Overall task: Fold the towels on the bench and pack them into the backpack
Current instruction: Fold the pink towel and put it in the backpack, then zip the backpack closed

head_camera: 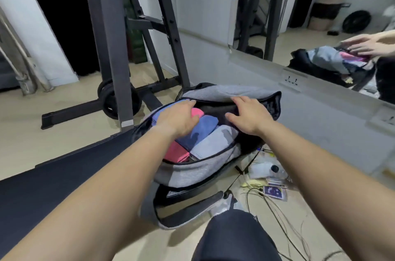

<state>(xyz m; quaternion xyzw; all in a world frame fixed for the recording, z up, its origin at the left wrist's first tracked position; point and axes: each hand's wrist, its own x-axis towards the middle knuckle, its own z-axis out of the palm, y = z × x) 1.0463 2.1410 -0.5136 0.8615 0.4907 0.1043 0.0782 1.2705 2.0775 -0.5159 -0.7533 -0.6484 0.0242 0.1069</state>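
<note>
A grey backpack (198, 172) lies unzipped at the end of the black bench (64, 177), its flap (226, 90) thrown back. Folded towels fill it: a pink towel (176, 154), a blue towel (199, 130) and a pale grey towel (213, 143). My left hand (178, 118) rests palm down on the towels at the left of the opening, fingers spread. My right hand (249, 116) hovers over the dark inside near the flap, fingers apart, holding nothing.
A black weight rack (111, 36) with plates (118, 101) stands behind the bench. A wall mirror (320, 15) at the right reflects the bag and a hand. Cables, a bottle (267, 170) and small packets (274, 192) litter the floor at the right. My knee (233, 235) is below the bag.
</note>
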